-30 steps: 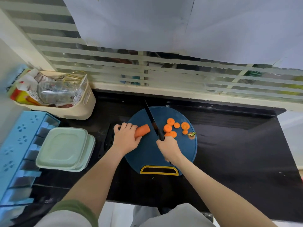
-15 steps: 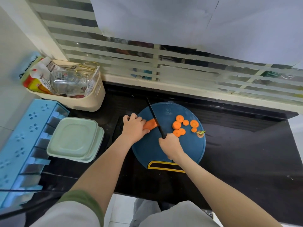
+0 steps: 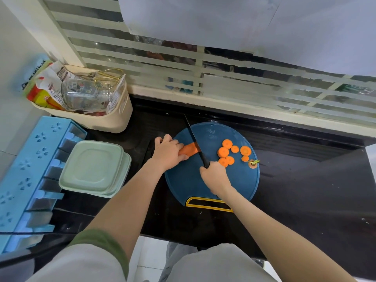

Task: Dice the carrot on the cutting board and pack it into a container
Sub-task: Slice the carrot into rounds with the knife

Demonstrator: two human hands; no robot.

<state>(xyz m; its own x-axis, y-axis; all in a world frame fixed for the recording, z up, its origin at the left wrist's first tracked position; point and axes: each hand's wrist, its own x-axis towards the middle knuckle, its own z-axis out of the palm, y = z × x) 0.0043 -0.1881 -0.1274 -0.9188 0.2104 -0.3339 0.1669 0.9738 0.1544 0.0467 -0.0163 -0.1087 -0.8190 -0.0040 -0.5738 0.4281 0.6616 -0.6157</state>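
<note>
The knife (image 3: 195, 141) has moved from beside the carrot (image 3: 188, 152) onto its cut end, so another slice is starting; dicing is still to come. The right hand (image 3: 214, 176) grips the handle. The left hand (image 3: 167, 152) curls over the carrot on the board (image 3: 203, 186). Seven slices (image 3: 223, 152) and one stem end (image 3: 253, 165) lie to the right. Two stacked containers (image 3: 93, 166) sit to the left.

You get bright, even daylight from the striped window (image 3: 223, 82) behind the tabletop (image 3: 305, 190); its glossy black surface carries a pale sheen on the right and along the front edge; shadows on the cutting board (image 3: 183, 184) are soft and faint; the middle of the view reads sharp; the wide lens bows the window sill, and the blue rack (image 3: 24, 180) at lower left smears into blur.
</note>
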